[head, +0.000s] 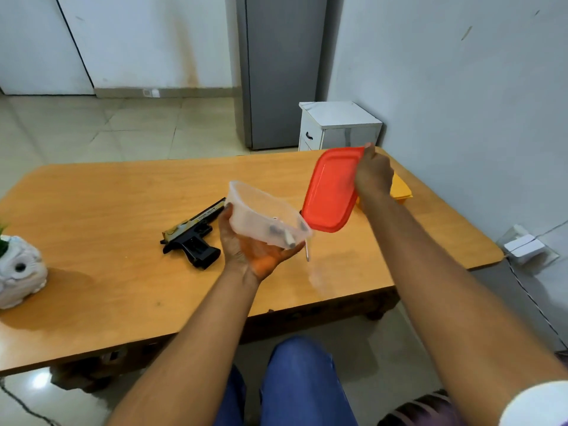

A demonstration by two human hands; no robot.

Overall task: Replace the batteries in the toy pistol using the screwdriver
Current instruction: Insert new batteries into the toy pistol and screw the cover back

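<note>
A: The fingers (270, 252) of the left hand (246, 247) curl up under a clear tub (261, 216), with the thumb on its far side; they hold it tilted above the worktop (107, 210), its open mouth turned to the right.

B: And the right hand (373, 176)?

A: Its fingers pinch the top corner of a red lid (330, 192). The lid hangs nearly on edge, just right of the tub and apart from it.

B: What lies in the tub?

A: Small grey cylinders (281, 233) lie at its low end, too blurred to name for sure. A thin metal shaft (307, 252) shows just under the tub's lower rim, near the left fingertips; whether it touches the worktop cannot be told.

B: Where is the pistol (192, 236)?

A: It lies flat on the worktop, just left of the left hand, black with a pale gold slide, its muzzle pointing away towards the tub, its grip towards the near edge. Neither hand touches it.

B: Anything else on the worktop?

A: A yellow box (401, 190) lies behind the right hand, partly hidden by it. A white pot (20, 272) stands at the far left edge, with a bit of green at its top. Blue trousers (301, 382) show below the near edge.
</note>
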